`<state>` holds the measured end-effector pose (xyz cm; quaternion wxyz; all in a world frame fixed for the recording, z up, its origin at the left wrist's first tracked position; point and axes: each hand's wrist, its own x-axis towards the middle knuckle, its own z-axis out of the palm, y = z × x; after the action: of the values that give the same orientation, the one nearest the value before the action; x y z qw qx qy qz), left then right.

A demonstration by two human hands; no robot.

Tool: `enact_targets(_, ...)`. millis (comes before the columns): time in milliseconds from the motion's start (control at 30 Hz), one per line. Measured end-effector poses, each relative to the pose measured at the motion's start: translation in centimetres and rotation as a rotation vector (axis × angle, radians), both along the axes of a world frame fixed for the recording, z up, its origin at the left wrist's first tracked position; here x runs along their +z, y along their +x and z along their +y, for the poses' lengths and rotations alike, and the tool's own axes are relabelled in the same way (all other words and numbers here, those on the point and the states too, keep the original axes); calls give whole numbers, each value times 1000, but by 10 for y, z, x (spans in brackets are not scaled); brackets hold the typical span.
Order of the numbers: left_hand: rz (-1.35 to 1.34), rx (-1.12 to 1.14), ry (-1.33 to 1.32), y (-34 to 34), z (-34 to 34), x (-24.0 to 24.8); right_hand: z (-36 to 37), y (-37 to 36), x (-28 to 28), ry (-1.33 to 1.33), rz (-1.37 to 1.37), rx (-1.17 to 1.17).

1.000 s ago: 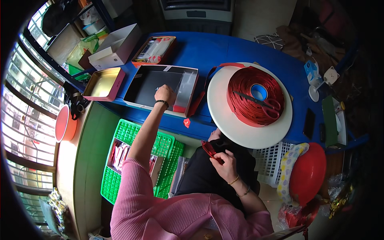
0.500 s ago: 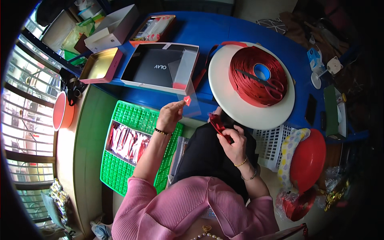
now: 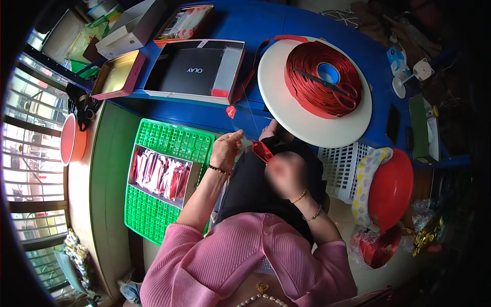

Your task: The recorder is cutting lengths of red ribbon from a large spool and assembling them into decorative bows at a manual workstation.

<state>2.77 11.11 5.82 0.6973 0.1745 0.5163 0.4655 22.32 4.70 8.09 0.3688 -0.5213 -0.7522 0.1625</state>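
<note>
My left hand (image 3: pixel 225 152) pinches the edge of a clear plastic bag (image 3: pixel 246 118) with a small red mark near its far corner. Over my lap, my right hand (image 3: pixel 286 175) is smeared, and a folded piece of shiny red ribbon (image 3: pixel 262 151) sticks out of it toward the bag's near edge. Whether the ribbon touches the bag I cannot tell. To the left, a green plastic basket (image 3: pixel 134 207) bears an open box of bagged red pieces (image 3: pixel 158 174).
On the blue table (image 3: pixel 266 23) are an open black-lined box (image 3: pixel 179 69), a gold-lined tray (image 3: pixel 118 74) and a round white board (image 3: pixel 271 77). A large roll of red ribbon (image 3: pixel 302 97) lies on the board, scissors (image 3: pixel 345 97) on top. A white basket (image 3: pixel 337 169) and red basin (image 3: pixel 393 192) stand right.
My left hand has come nearer my body and shifted its grip to the bag's near edge. My right hand has moved left with the ribbon, toward the bag. The whole view has shifted slightly.
</note>
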Motion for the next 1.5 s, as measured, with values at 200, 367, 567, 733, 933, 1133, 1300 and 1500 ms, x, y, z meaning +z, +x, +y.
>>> enact_targets(200, 10, -11, -15, 5, -3, -1, -4, -1, -6, -17, 16, 0)
enact_targets(367, -88, -29, 72, 14, -9, -2, -4, -1, -9, -19, 31, -12)
enact_targets(567, -26, -52, 171, 27, -23, -7, -2, -6, -10, -17, 22, -74)
enact_targets(733, 45, -242, 179, 35, -37, -5, -1, -6, -11, -5, 3, -117)
enact_targets(933, -172, -105, 181, 45, -19, -3, -3, -15, -11, 33, 36, -93)
enact_targets(1133, -424, -49, 25, 41, -6, -9, -16, -13, -7, -93, -40, -3)
enact_targets(1300, -398, 25, -93, 29, -1, -13, -24, -6, -16, 81, -114, 66)
enact_targets(1500, -473, 6, -138, 23, -2, -15, -18, -8, -27, 197, -195, 18)
